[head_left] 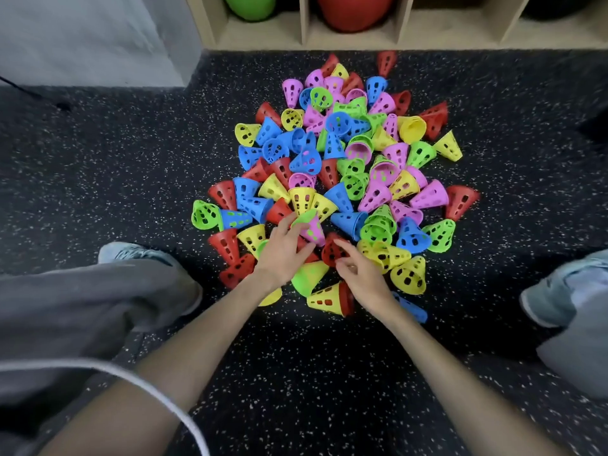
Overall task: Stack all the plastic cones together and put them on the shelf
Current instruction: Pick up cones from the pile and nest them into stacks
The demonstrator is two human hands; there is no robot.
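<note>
A big heap of small perforated plastic cones (342,166) in red, blue, yellow, green and pink lies on the dark speckled floor. My left hand (284,248) grips a pink cone with a green one nested in it (311,227) at the heap's near edge. Just to its right, my right hand (357,269) curls its fingers round a red cone (330,250) lying in the heap. A wooden shelf (306,31) with open compartments stands along the far side, beyond the cones.
A green ball (250,6) and a red ball (353,11) sit in shelf compartments. My knees in grey trousers and pale shoes (131,253) flank the heap left and right. A grey wall block (95,37) stands at the far left.
</note>
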